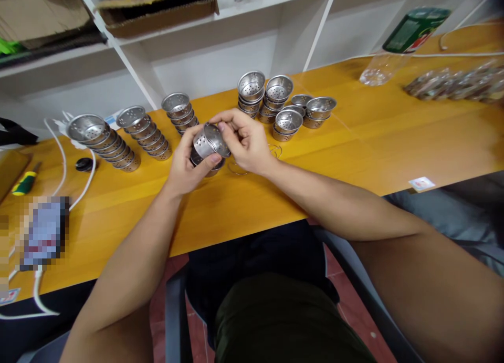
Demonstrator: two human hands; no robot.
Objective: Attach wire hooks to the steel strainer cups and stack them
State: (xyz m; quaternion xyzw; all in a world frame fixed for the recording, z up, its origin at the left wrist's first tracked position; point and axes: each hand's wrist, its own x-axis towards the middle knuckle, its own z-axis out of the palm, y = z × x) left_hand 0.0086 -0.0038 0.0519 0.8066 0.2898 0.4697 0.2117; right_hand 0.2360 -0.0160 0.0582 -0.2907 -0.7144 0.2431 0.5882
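Between my two hands is a perforated metal cup [205,142], tilted with its rim toward the right. The fingers and thumb of my left hand [187,166] wrap round its side. My right hand [246,139] pinches at the cup's rim; whether a separate piece sits in its mouth I cannot tell. Just below the held cup, another metal cup [214,171] shows in part on the table. Thin wire rings [276,152] lie beside my right hand, partly hidden by it.
Tall stacks of perforated cups [106,142] lean at the left, and shorter cup stacks [289,122] stand behind my right hand. A screwdriver [25,182], a blurred-out device [45,231] and white cables lie at far left. A plastic bottle [378,69] and wrapped packets [452,83] are at right.
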